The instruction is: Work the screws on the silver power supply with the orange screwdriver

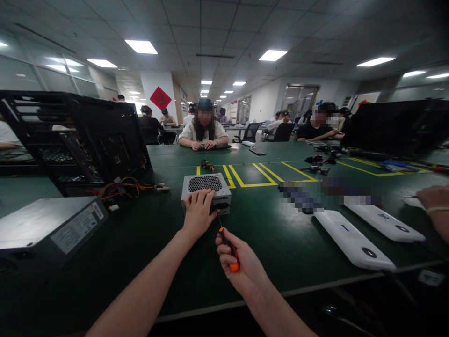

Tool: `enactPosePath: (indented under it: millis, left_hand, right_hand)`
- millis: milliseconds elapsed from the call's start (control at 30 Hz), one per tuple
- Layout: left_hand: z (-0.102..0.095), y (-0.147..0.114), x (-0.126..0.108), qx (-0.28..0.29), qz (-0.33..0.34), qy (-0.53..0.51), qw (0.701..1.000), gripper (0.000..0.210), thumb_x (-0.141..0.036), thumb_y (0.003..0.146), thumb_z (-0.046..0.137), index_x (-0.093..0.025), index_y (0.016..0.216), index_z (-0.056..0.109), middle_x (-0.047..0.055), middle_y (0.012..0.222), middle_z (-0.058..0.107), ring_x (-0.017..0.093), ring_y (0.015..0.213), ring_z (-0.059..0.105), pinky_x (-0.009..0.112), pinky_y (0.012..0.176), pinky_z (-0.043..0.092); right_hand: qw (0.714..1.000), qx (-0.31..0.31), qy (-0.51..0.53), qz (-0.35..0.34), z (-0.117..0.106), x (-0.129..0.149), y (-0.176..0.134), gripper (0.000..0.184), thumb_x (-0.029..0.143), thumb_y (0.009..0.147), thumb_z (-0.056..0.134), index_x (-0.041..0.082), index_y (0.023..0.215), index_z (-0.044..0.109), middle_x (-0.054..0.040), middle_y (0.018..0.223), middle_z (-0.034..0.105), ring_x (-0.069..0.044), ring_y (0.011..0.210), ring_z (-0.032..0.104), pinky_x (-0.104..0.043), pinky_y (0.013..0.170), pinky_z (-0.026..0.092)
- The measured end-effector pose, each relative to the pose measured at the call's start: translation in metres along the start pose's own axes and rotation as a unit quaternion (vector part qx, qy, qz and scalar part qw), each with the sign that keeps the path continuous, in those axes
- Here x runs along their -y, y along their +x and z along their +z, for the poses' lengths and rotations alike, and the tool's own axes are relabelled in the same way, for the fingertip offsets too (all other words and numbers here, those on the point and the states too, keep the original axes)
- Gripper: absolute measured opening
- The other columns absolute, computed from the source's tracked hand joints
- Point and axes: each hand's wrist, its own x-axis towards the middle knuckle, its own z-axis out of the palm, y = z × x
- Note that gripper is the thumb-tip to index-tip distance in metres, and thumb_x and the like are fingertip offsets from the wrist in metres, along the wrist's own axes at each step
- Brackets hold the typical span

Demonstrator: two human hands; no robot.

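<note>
Power supply unit, the small silver box with a mesh top, sits on the green table in front of you, near the yellow floor-style markings. Your left hand lies over its near face, fingers curled onto the top edge. Your right hand is closed around an orange-handled screwdriver, shaft angled up toward the unit's front. A larger grey supply lies to your left; two white devices to your right.
</note>
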Motion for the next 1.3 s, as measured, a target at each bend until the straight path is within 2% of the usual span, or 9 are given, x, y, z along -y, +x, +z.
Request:
enactPosePath:
  millis: [267, 533, 867, 933, 1033, 1067, 1100, 1200, 1300]
  left_hand:
    - [0.002, 0.000, 0.000, -0.002, -0.004, -0.002, 1.000, 0.049, -0.030, 0.072, 0.061, -0.021, 0.117, 0.048, 0.010, 0.120, 0.052, 0.027, 0.113, 0.041, 0.044, 0.093, 0.027]
    - [0.002, 0.000, -0.001, -0.003, 0.003, 0.006, 1.000, 0.047, -0.029, 0.073, 0.060, -0.019, 0.117, 0.047, 0.010, 0.121, 0.052, 0.026, 0.113, 0.041, 0.044, 0.092, 0.027]
    - [0.003, 0.000, -0.002, -0.001, 0.005, 0.008, 1.000, 0.047, -0.029, 0.073, 0.059, -0.019, 0.118, 0.048, 0.011, 0.120, 0.053, 0.028, 0.113, 0.041, 0.045, 0.093, 0.026]
    - [0.003, 0.000, -0.003, -0.001, 0.004, 0.008, 1.000, 0.047, -0.029, 0.073, 0.059, -0.019, 0.118, 0.048, 0.012, 0.120, 0.053, 0.028, 0.113, 0.041, 0.046, 0.093, 0.026]
    - [0.003, 0.000, -0.003, 0.000, 0.005, 0.007, 1.000, 0.047, -0.029, 0.074, 0.058, -0.019, 0.118, 0.047, 0.012, 0.120, 0.052, 0.028, 0.113, 0.041, 0.046, 0.093, 0.026]
    - [0.003, 0.001, -0.003, 0.002, 0.004, 0.007, 1.000, 0.047, -0.030, 0.074, 0.058, -0.019, 0.118, 0.047, 0.012, 0.120, 0.052, 0.028, 0.113, 0.041, 0.046, 0.093, 0.026]
    - [0.003, 0.001, -0.002, 0.003, 0.004, 0.007, 1.000, 0.048, -0.030, 0.073, 0.058, -0.019, 0.119, 0.048, 0.012, 0.120, 0.053, 0.028, 0.113, 0.041, 0.046, 0.093, 0.026]
    - [0.004, 0.000, -0.002, 0.002, 0.003, 0.010, 1.000, 0.048, -0.029, 0.073, 0.058, -0.020, 0.119, 0.048, 0.012, 0.120, 0.053, 0.028, 0.113, 0.040, 0.046, 0.094, 0.025]
    - [0.005, 0.000, -0.001, -0.004, 0.004, 0.012, 1.000, 0.048, -0.029, 0.074, 0.057, -0.019, 0.119, 0.048, 0.012, 0.121, 0.052, 0.028, 0.114, 0.040, 0.046, 0.094, 0.026]
  right_hand:
    - [0.999, 0.026, -0.029, 0.024, 0.000, 0.001, 0.001, 0.030, 0.023, 0.094, 0.031, 0.008, 0.082, 0.053, 0.0017, 0.056, 0.046, -0.001, 0.037, 0.038, -0.008, 0.032, 0.028]
    - [0.981, -0.010, -0.183, -0.057, -0.001, 0.007, 0.003, 0.021, 0.024, 0.091, 0.039, 0.011, 0.078, 0.050, 0.0022, 0.061, 0.049, -0.002, 0.041, 0.045, -0.011, 0.033, 0.028]
    - [0.833, -0.042, -0.526, -0.166, -0.009, 0.025, 0.012, 0.013, 0.022, 0.083, 0.051, 0.018, 0.073, 0.043, 0.0053, 0.054, 0.052, -0.009, 0.040, 0.050, -0.019, 0.042, 0.031]
    - [0.730, -0.080, -0.636, -0.238, -0.008, 0.026, 0.008, 0.010, 0.018, 0.080, 0.055, 0.017, 0.076, 0.046, 0.0008, 0.065, 0.057, -0.012, 0.054, 0.056, -0.022, 0.051, 0.035]
    - [0.418, -0.135, -0.835, -0.333, 0.002, 0.025, -0.002, 0.006, 0.016, 0.082, 0.049, 0.016, 0.087, 0.050, -0.0092, 0.084, 0.060, -0.021, 0.071, 0.061, -0.029, 0.060, 0.037]
    - [0.330, -0.140, -0.869, -0.341, 0.006, 0.023, -0.005, 0.010, 0.014, 0.083, 0.046, 0.015, 0.091, 0.050, -0.0116, 0.087, 0.060, -0.023, 0.073, 0.061, -0.031, 0.061, 0.038]
    - [0.273, -0.140, -0.887, -0.345, 0.011, 0.021, -0.007, 0.014, 0.010, 0.083, 0.042, 0.014, 0.094, 0.051, -0.0131, 0.088, 0.060, -0.023, 0.073, 0.061, -0.032, 0.063, 0.038]
    - [0.172, -0.133, -0.906, -0.363, 0.019, 0.015, -0.011, 0.023, 0.003, 0.082, 0.035, 0.011, 0.094, 0.053, -0.0143, 0.085, 0.059, -0.022, 0.071, 0.059, -0.036, 0.069, 0.038]
    - [0.139, -0.130, -0.910, -0.368, 0.020, 0.012, -0.013, 0.023, 0.003, 0.080, 0.038, 0.008, 0.097, 0.054, -0.0142, 0.085, 0.058, -0.022, 0.072, 0.057, -0.037, 0.069, 0.038]
